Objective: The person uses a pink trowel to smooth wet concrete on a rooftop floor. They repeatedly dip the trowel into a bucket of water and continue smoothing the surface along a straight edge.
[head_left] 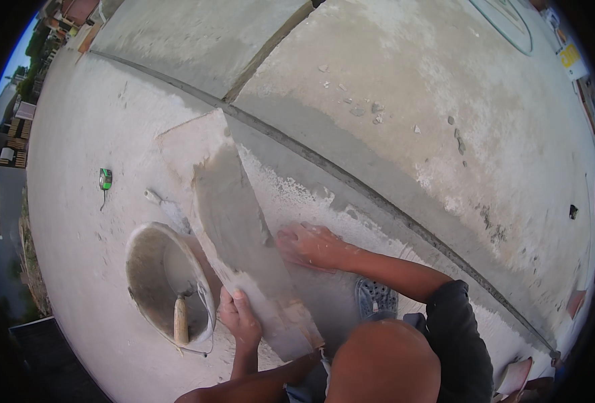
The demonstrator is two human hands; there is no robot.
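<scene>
While our left hand (240, 321) grips the left edge of a long, grey-smeared slab (234, 208) low in the frame, thumb over its face, our right hand (311, 246) sits just beside the slab's right edge, near the centre; its fingers point left, and we cannot tell whether they hold anything. The slab lies tilted across the middle of the frame, running from upper left to lower right. Left of it we have a bucket (151, 258) with a wooden handle (181, 322) standing inside, a pale-handled tool (153, 196) above that, and a green tape measure (105, 178) farther left. A dark groove (351, 178) crosses the concrete diagonally; a grey shoe (376, 300) shows at lower centre.
</scene>
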